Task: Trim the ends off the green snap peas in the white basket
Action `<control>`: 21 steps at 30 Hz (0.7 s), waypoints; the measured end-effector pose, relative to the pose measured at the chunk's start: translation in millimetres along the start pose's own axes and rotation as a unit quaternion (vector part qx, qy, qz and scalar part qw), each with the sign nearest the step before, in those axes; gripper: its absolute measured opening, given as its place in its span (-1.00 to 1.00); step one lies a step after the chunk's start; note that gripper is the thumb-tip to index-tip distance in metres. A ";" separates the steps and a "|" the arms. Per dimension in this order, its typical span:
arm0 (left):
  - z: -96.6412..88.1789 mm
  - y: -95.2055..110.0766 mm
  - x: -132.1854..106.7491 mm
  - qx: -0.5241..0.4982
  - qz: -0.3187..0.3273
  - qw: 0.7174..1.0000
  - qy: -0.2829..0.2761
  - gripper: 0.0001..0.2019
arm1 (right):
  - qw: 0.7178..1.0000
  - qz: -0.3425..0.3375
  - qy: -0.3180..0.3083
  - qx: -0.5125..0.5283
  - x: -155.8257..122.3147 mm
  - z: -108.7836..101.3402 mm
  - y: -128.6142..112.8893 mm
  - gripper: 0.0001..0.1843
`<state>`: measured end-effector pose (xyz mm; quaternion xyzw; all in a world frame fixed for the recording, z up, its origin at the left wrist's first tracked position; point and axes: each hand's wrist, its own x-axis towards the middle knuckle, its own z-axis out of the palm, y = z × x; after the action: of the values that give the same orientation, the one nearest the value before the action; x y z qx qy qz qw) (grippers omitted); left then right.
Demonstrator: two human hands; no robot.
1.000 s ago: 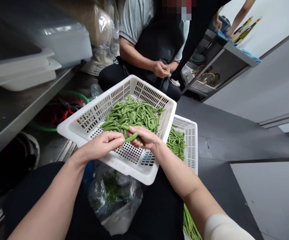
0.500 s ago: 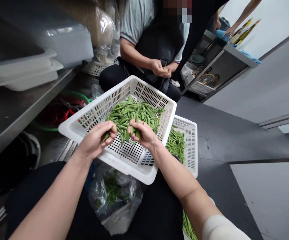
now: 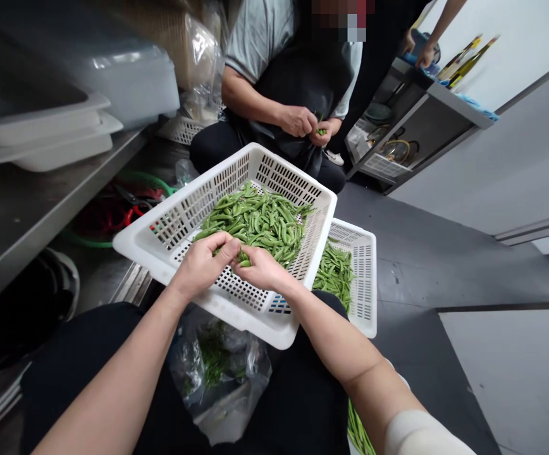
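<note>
A white slotted basket (image 3: 174, 221) rests on my lap, holding a heap of green pea pods (image 3: 260, 221). My left hand (image 3: 203, 265) and my right hand (image 3: 260, 268) meet over the basket's near side, fingers pinched together on one green pod (image 3: 243, 258) between them. A second white basket (image 3: 362, 278) sits lower to the right with more pods (image 3: 334, 268) in it. A clear plastic bag (image 3: 217, 373) with green trimmings lies between my knees.
A person in a grey shirt and dark apron sits opposite, their hands (image 3: 307, 123) on a pod. A steel shelf (image 3: 42, 202) on the left carries white trays and a lidded tub (image 3: 123, 76). A metal cart (image 3: 426, 120) stands back right, another person's arm above it. Grey floor lies right.
My hands were apart, the left dropping a piece among the pods; now they have come together again, both pinching a pod near the heap's front edge.
</note>
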<state>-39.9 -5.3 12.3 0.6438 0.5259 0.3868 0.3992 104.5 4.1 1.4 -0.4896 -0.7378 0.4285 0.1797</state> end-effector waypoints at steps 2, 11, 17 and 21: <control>-0.7 0.7 -0.2 0.022 -0.010 1.000 0.008 -0.70 | 1.000 -0.002 -0.006 -0.025 -1.0 -2.9 0.9 -0.95; 0.4 5.1 -2.5 0.055 -0.004 0.998 -0.019 -0.65 | 0.990 0.040 0.024 -0.133 1.2 -5.9 0.8 -0.95; -2.6 3.9 1.1 -0.054 -0.075 0.995 0.032 -0.75 | 0.998 0.002 -0.049 -0.035 -2.5 -18.3 3.0 -0.85; -11.5 2.9 2.3 -0.188 -0.137 0.972 0.003 -0.73 | 0.975 0.075 -0.111 0.175 -1.6 -33.0 10.9 -0.83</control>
<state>-49.1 -2.2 19.6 0.4777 0.5281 0.4219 0.5611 134.0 19.4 11.5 -0.4536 -0.6282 0.6147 0.1472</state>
